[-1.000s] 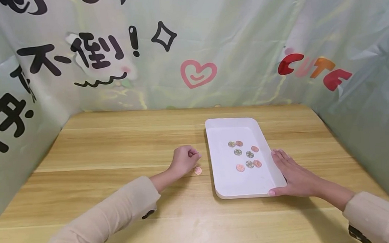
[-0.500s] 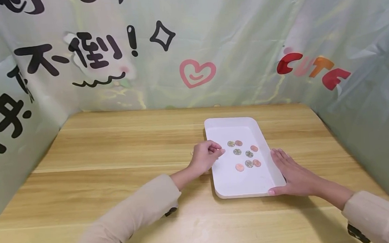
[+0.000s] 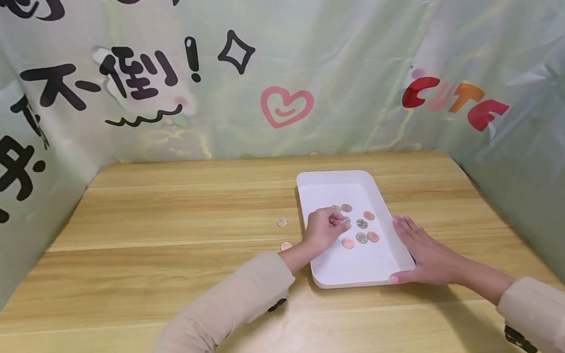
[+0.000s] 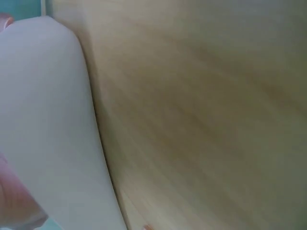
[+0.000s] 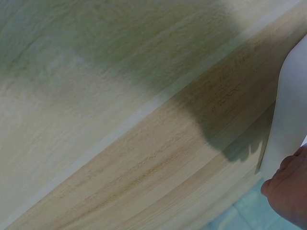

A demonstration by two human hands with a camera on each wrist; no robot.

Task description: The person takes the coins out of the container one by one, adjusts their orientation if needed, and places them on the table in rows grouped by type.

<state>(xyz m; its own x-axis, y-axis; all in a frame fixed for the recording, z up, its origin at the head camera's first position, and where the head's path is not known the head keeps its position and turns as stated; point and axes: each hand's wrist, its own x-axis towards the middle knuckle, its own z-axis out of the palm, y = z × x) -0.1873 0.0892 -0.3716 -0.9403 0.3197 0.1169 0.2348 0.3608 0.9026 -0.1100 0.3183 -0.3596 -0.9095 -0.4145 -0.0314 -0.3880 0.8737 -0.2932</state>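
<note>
My left hand [image 3: 325, 228] is over the white tray [image 3: 338, 271] in the head view, thumb and fingertips pinched together on what looks like a small coin, mostly hidden by the fingers. Beneath and beyond it, several copper-coloured and silvery coins [image 3: 362, 238] lie flat on the tray's floor, some partly covered by the hand. My right hand [image 3: 436, 259] rests against the tray's right side with straight fingers, its thumb at the near right corner. The left wrist view catches part of the left hand [image 4: 17, 199] beside the tray's wall; the right wrist view shows part of the right hand [image 5: 290, 189].
On the wooden table [image 3: 167, 217], left of the tray, lie a silvery coin [image 3: 282, 222] and a copper-coloured coin [image 3: 286, 246], the latter partly behind the left wrist. A printed cloth [image 3: 353, 56] hangs around the table's back and sides.
My left hand has moved right, from the table beside the tray to above the coins inside it, uncovering the silvery coin on the table. The right hand and tray stay in place.
</note>
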